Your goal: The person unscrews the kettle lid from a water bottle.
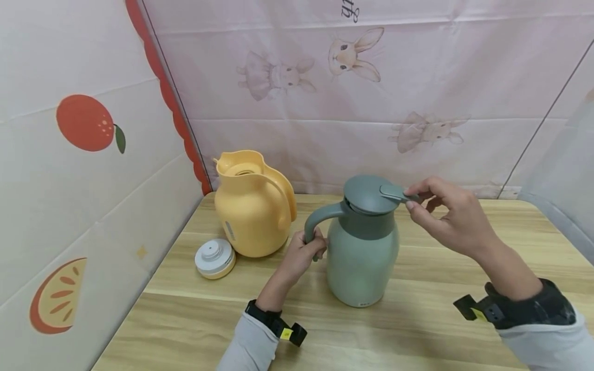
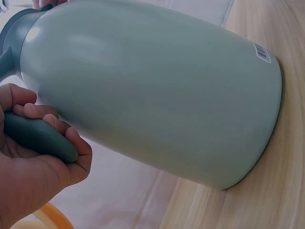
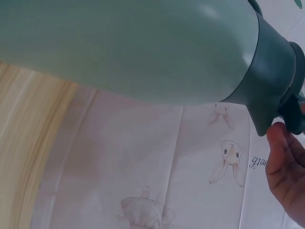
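A pale green thermos jug [image 1: 362, 265] stands upright on the wooden table, its dark green lid [image 1: 364, 191] on top. My left hand [image 1: 300, 255] grips the jug's curved handle [image 1: 325, 213], fingers wrapped round its lower end in the left wrist view. On the spout side, my right hand [image 1: 452, 219] pinches the tab [image 1: 393, 192] of the lid between thumb and fingers. The right wrist view shows the thumb close by the spout [image 3: 261, 119], below the lid's edge. The lid sits slightly tilted, with a narrow gap over the collar near the handle.
Left of the green jug stands a yellow thermos jug [image 1: 252, 221] with its top uncovered. A white and yellow stopper [image 1: 215, 258] lies beside its base. Printed cloth walls [image 1: 287, 144] rise behind and to the left of the wooden table [image 1: 185, 324].
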Demonstrator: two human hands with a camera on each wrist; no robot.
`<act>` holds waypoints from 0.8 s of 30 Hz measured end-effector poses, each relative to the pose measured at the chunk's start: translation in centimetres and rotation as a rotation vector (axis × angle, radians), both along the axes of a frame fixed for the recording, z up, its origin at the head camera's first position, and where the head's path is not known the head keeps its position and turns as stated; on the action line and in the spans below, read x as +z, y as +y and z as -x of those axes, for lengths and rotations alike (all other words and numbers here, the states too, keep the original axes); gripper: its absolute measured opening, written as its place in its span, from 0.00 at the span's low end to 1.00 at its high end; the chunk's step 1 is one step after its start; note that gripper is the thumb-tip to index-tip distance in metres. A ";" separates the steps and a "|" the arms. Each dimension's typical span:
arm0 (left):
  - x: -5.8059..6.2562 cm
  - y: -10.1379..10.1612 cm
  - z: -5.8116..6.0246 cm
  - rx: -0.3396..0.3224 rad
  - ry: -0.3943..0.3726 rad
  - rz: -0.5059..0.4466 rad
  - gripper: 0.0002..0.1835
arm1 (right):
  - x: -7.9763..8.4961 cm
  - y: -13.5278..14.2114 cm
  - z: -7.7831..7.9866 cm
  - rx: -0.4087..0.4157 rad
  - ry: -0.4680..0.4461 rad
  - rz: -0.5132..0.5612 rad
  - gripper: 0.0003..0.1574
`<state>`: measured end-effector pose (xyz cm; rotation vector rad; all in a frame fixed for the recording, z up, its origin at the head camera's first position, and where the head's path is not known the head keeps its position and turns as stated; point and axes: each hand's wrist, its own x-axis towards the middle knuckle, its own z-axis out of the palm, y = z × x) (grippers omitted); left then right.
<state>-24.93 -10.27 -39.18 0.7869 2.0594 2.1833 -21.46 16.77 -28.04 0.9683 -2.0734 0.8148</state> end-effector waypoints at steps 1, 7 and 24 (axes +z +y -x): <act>0.0 0.0 0.0 -0.001 -0.002 -0.002 0.12 | 0.1 0.1 -0.1 0.000 -0.011 -0.007 0.17; 0.1 0.1 -0.1 -0.006 -0.007 -0.004 0.13 | 1.1 0.7 -0.6 -0.013 -0.126 -0.086 0.22; 0.2 0.1 -0.1 0.008 0.009 0.000 0.12 | 5.5 1.6 -0.8 -0.109 -0.533 -0.381 0.34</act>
